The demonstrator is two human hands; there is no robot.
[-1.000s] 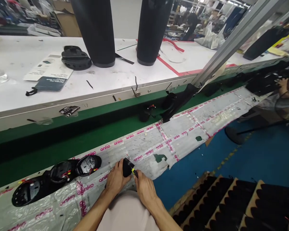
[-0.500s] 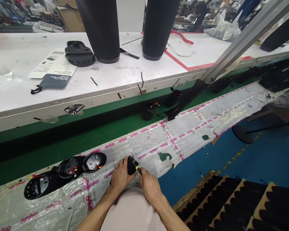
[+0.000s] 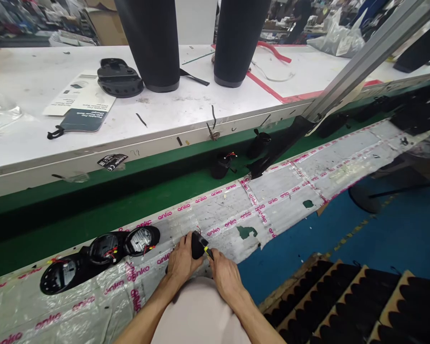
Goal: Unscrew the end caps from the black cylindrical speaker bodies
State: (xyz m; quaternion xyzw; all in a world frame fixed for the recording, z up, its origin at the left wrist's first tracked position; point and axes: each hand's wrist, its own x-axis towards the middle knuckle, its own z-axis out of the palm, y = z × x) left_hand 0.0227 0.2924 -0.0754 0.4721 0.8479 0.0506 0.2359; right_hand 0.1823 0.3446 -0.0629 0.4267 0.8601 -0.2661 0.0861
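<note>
My left hand (image 3: 181, 262) is closed around a dark, rounded black part (image 3: 198, 245), close to my body at the bench's front edge. In my right hand (image 3: 226, 276) is a slim tool with a black and yellow handle (image 3: 209, 252). Its front end meets the black part's right upper side; the exact tip is too small to make out. A thin reddish wire shows just above the part. To the left, black oval housings (image 3: 142, 240) with shiny open faces and coloured wires lie in a row on the plastic-covered bench (image 3: 186, 217).
Two tall black columns (image 3: 150, 48) stand on the white shelf (image 3: 172, 107), beside a black base piece (image 3: 120, 79) and a printed card (image 3: 84, 102). Black cylinders (image 3: 220, 166) sit in the green channel. A metal post (image 3: 361, 62) slants at right. Trays of black parts (image 3: 347, 291) lie lower right.
The view has shifted slightly. Both hands keep the same grip, and the tool stays against the black part with hardly any visible movement.
</note>
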